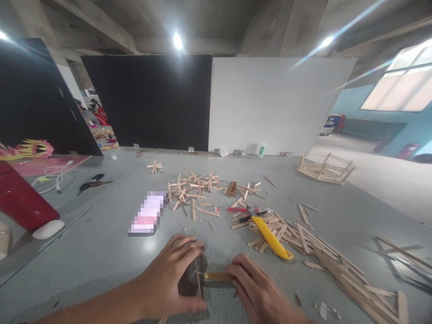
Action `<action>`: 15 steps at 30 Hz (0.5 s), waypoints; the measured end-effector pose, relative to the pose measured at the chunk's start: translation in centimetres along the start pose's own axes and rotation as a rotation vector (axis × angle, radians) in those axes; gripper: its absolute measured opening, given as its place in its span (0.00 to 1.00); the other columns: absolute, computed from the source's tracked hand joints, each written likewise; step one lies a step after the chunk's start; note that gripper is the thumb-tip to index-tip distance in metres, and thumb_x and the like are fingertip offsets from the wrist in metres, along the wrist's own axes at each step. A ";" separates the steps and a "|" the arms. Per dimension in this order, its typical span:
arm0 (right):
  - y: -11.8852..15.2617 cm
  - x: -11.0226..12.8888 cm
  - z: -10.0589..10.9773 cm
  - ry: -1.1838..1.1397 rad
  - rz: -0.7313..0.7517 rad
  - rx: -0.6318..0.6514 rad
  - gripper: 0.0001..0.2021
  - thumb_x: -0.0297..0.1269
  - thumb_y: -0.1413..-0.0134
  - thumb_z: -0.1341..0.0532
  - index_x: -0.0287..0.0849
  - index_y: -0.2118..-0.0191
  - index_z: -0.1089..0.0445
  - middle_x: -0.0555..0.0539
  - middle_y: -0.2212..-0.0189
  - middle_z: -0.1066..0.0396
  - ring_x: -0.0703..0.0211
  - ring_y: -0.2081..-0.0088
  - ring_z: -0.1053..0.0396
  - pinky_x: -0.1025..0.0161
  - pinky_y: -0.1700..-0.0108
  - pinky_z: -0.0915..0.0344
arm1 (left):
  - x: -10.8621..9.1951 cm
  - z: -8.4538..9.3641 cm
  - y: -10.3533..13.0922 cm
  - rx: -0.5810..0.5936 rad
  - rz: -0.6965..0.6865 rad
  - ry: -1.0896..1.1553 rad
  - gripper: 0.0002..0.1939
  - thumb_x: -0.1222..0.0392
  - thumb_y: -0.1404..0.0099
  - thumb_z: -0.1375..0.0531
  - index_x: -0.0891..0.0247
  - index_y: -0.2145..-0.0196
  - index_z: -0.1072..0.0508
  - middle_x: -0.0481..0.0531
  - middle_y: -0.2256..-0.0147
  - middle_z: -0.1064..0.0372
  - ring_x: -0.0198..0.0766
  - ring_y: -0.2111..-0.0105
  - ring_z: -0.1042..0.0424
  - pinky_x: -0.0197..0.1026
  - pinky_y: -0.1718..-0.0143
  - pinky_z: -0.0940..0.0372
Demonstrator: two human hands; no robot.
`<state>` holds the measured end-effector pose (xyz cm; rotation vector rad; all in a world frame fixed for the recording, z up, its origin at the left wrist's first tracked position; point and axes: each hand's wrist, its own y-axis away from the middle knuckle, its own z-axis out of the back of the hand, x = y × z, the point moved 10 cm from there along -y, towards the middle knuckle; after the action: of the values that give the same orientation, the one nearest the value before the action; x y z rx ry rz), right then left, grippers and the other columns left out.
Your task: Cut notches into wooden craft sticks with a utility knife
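Note:
At the near middle of the grey table, my left hand [168,281] is curved around a thin wooden stick [198,279], with fingertips at its far end and thumb at its near end. A dark piece lies beneath that hand, too shadowed to make out. My right hand [258,292] is closed around a narrow yellowish tool [218,276], whose left tip meets the middle of the stick. Right of centre, a yellow-handled knife [272,236] rests on a pile of craft sticks [297,238].
Small stick assemblies [195,184] stand beyond my hands. A pixelated phone-like object [148,213] lies left of centre. A red bottle [25,200], a white mouse [49,229] and cables are at the left. A stick frame [326,169] stands at the far right.

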<state>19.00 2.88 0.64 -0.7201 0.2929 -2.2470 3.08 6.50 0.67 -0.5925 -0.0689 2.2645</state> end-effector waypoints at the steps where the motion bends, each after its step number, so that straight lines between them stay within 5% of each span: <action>1: 0.0 0.1 0.2 0.014 0.004 -0.012 0.18 0.15 0.38 0.48 0.41 0.50 0.32 0.42 0.58 0.30 0.54 0.57 0.26 0.61 0.54 0.24 | -0.1 -0.1 0.0 0.008 0.010 -0.004 0.42 0.28 0.44 0.29 0.61 0.44 0.26 0.65 0.39 0.28 0.66 0.37 0.33 0.68 0.38 0.35; 5: 0.0 0.9 0.7 0.108 0.053 -0.057 0.18 0.18 0.37 0.47 0.39 0.46 0.32 0.41 0.59 0.29 0.53 0.59 0.26 0.59 0.55 0.24 | -1.0 -0.7 0.5 -0.005 0.032 -0.020 0.48 0.26 0.45 0.30 0.62 0.39 0.30 0.67 0.36 0.32 0.69 0.35 0.35 0.74 0.34 0.44; 10: 0.3 1.5 -0.1 0.173 0.105 -0.024 0.12 0.23 0.30 0.45 0.40 0.47 0.30 0.44 0.62 0.28 0.54 0.64 0.27 0.61 0.63 0.27 | -1.4 -1.5 1.0 -0.036 0.122 -0.016 0.30 0.56 0.39 0.30 0.58 0.41 0.31 0.63 0.34 0.33 0.66 0.31 0.39 0.77 0.32 0.49; 15: 0.5 0.4 -0.2 0.179 0.000 -0.025 0.10 0.20 0.34 0.41 0.43 0.57 0.30 0.47 0.64 0.28 0.52 0.65 0.30 0.59 0.64 0.32 | -1.5 -2.0 0.8 0.015 0.145 0.021 0.49 0.64 0.43 0.35 0.62 0.27 0.49 0.65 0.38 0.30 0.66 0.30 0.44 0.80 0.31 0.54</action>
<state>18.92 2.26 0.45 -0.5314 0.4083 -2.3150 4.28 4.60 -0.75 -0.6312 0.0023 2.3959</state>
